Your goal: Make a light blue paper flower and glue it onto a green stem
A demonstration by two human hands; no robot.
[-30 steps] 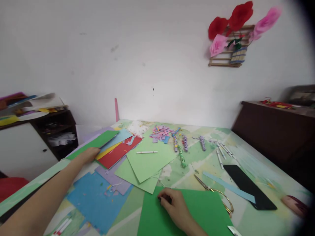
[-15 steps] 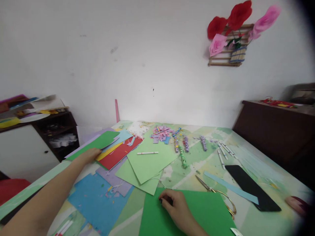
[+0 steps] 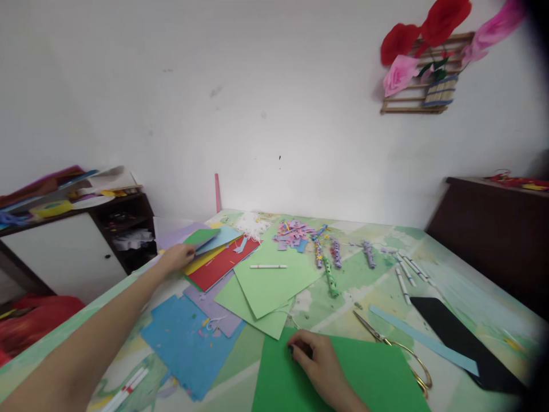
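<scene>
Green paper is under both hands in the head view. The left hand (image 3: 178,258) reaches far out to about 10 o'clock on the table (image 3: 377,274). Its fingers are closed narrow on the near edge of a small green sheet (image 3: 201,236), with the thumb on top. This sheet is tilted up a little over a pile with a red sheet (image 3: 223,262).

The right hand (image 3: 319,366) lies at 6 o'clock, on the far left corner of a large green sheet (image 3: 377,372) that is flat at the near edge of the table. Its fingers are curled and the tips touch the paper. I cannot tell if they pinch the corner.

From the right hand, light green sheets (image 3: 270,283) lie at 11 o'clock with a white pen (image 3: 268,266) on them. A blue sheet (image 3: 184,343) is at 9 o'clock, and scissors (image 3: 386,337) are at 2 o'clock, just beside the large green sheet. A black sheet (image 3: 463,343) is further right.
</scene>
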